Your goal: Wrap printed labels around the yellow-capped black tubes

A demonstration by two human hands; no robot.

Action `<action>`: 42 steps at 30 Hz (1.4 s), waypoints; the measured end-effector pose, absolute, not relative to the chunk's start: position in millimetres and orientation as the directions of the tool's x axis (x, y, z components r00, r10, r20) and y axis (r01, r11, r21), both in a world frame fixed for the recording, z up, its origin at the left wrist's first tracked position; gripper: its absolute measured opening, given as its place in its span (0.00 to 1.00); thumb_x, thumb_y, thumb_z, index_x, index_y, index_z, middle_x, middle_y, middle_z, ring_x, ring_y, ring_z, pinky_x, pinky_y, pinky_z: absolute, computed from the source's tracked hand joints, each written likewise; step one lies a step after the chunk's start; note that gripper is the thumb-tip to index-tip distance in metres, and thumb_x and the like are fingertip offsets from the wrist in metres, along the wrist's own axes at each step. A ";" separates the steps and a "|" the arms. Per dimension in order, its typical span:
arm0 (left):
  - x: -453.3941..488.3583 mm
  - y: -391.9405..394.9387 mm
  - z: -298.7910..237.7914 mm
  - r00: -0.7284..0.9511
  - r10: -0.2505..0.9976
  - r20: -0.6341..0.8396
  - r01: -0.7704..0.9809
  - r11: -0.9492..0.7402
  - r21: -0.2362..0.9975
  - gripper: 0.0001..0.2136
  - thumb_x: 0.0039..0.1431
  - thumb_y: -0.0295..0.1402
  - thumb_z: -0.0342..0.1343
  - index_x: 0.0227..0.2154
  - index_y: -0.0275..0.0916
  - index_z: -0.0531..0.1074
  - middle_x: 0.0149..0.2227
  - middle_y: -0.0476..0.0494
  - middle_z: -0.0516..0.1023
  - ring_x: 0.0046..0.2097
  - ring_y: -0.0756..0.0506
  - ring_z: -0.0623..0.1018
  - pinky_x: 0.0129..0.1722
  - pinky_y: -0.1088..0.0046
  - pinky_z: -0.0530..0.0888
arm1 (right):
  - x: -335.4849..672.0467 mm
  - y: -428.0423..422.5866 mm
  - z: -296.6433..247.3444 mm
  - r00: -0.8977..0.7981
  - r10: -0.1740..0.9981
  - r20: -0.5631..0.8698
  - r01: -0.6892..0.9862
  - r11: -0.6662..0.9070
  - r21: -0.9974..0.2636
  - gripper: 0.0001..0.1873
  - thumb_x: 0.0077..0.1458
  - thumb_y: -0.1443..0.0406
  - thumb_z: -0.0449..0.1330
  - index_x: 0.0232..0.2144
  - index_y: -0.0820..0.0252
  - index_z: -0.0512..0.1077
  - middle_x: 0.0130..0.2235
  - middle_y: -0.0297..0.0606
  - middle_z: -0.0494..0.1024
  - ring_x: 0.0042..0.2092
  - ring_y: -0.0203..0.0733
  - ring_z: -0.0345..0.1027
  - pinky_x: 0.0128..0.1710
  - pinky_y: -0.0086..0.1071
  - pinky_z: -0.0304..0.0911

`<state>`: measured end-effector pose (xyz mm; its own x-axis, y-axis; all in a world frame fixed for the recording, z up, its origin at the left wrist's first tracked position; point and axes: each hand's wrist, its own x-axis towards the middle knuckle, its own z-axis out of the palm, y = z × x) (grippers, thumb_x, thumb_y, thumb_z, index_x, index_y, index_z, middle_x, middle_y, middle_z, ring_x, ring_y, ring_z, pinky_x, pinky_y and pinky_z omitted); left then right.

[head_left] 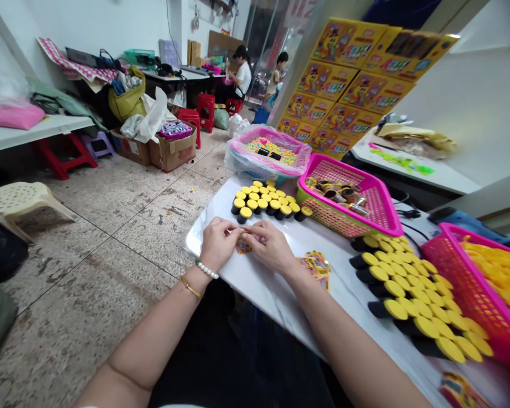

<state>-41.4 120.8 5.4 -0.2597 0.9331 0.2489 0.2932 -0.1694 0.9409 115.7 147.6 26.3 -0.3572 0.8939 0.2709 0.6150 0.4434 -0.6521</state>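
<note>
Head view, left hand and right hand pinching a colourful printed label, its face showing between them

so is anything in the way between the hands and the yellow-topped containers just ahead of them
Nothing visible is. The left hand and right hand hold a small printed piece, and only a strip of white table separates them from the nearest yellow-topped containers.

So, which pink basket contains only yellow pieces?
The rightmost basket, heaped with yellow pieces; the middle basket holds shiny brownish items, and the farthest basket small multicoloured pieces.
</note>
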 end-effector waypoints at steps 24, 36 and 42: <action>-44.7 99.4 6.1 -0.417 0.818 0.396 0.070 -0.406 0.911 0.11 0.59 0.40 0.61 0.29 0.37 0.80 0.26 0.46 0.77 0.27 0.50 0.73 0.27 0.75 0.69 | 98.4 137.5 26.0 -0.220 0.823 0.524 0.583 0.542 -0.606 0.25 0.66 0.53 0.50 0.18 0.56 0.57 0.19 0.29 0.59 0.22 0.33 0.54 0.24 0.30 0.50; -43.5 105.9 9.4 -0.322 0.897 0.304 0.042 -0.307 0.951 0.08 0.53 0.37 0.65 0.27 0.37 0.81 0.27 0.46 0.78 0.26 0.51 0.71 0.26 0.75 0.68 | 99.1 140.5 18.1 -0.217 0.780 0.587 0.646 0.566 -0.513 0.24 0.67 0.54 0.49 0.19 0.56 0.59 0.20 0.30 0.62 0.23 0.34 0.56 0.25 0.30 0.51; -44.3 112.1 7.1 -0.349 0.901 0.257 -0.022 -0.283 0.959 0.07 0.47 0.36 0.68 0.26 0.37 0.81 0.30 0.45 0.78 0.26 0.52 0.70 0.27 0.76 0.68 | 93.4 142.0 12.9 -0.280 0.737 0.616 0.685 0.603 -0.410 0.24 0.69 0.56 0.46 0.21 0.56 0.60 0.21 0.31 0.64 0.24 0.35 0.57 0.26 0.31 0.51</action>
